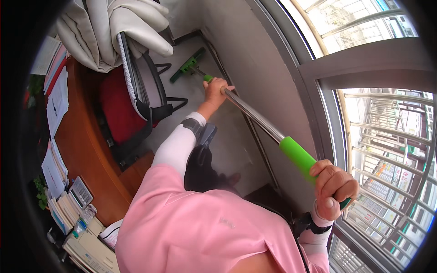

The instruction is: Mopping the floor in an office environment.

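A floor mop's telescopic metal pole (254, 114) runs slantwise across the middle of the view. My left hand (215, 91) is closed around its lower part, just above a green collar. At the upper end, my right hand (334, 189) grips the bright green handle sleeve (297, 157), whose dark green tip shows below the fingers. The narrow green mop head (187, 65) rests on the grey floor (201, 90), between a chair and the wall. What lies under the head is hidden.
A chair with a red seat (119, 102) and draped pale cover (136, 24) stands left, by a wooden desk (82, 136) bearing papers, a calculator (81, 192) and folders. On the right are a grey wall (273, 78) and a framed window (314, 73) with metal bars outside.
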### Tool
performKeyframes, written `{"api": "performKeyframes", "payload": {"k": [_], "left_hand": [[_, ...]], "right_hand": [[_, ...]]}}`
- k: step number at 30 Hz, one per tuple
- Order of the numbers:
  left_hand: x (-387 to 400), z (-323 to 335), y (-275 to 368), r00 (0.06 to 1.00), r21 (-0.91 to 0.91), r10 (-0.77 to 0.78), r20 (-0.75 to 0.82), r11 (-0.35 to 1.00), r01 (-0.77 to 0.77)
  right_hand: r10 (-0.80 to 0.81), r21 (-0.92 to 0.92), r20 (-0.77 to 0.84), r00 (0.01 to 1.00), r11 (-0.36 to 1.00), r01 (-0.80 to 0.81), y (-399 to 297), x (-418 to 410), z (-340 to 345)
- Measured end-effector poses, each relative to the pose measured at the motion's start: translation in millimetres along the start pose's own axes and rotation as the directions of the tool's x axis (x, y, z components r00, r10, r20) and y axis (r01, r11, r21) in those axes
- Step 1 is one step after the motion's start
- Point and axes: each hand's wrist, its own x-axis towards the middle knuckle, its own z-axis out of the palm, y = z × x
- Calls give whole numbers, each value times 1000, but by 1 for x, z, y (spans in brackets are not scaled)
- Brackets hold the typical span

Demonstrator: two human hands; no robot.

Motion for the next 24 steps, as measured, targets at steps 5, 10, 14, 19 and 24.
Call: {"api": "performKeyframes", "payload": {"k": [5,10,14,19,24], "left_hand": [[34,12,-55,999,38,-13,-36,999,14],[0,36,-58,991,90,105,83,990,-112],[-45,46,-42,953,-8,42,299,999,-41],[-104,65,-6,881,56,195,431,969,-241],[-162,72,37,764,21,210,610,960,-281]], "right_hand": [[72,-14,-138,988,997,-74,53,21,9],[114,-58,-217,969,990,-129,42,-32,-3],[138,-70,-225,965,985,-157,18,-86,-12],[152,-61,-324,934,982,-181,-15,-164,-29],[160,-79,-433,887,974,-214,-59,-241,-26]]}}
